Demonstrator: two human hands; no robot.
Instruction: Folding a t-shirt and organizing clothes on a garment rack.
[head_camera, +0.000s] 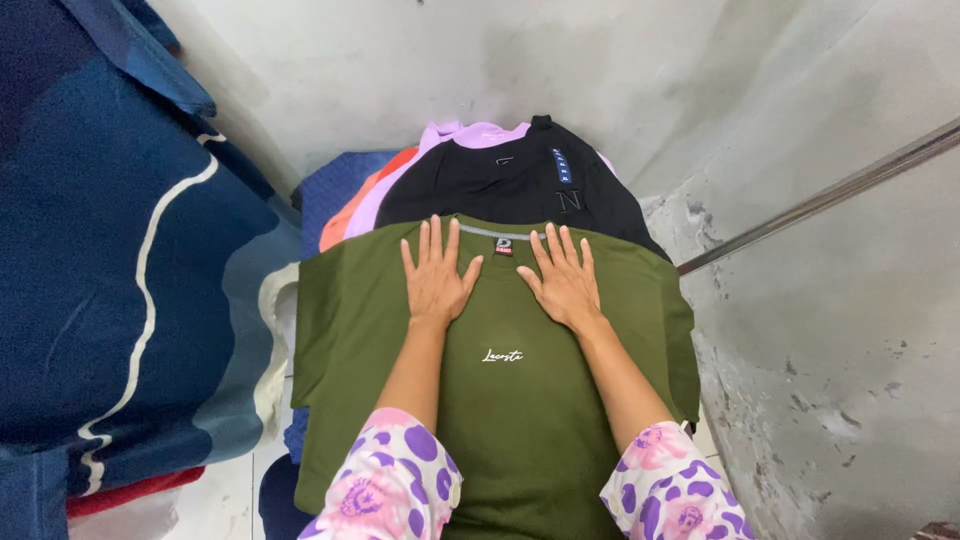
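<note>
Olive-green T-shirt spread flat on top of a stack of garments, collar pointing away toward the grey wall, long axis running from collar toward the wearer; hem cut off by the bottom edge. Beneath it, only partly showing: one black shirt, one lilac shirt, one orange garment, one blue piece. Two hands pressed flat just below the collar: left hand and right hand, fingers spread apart, gripping nothing. Patterned blue cloth at left, partly out of frame.
</note>
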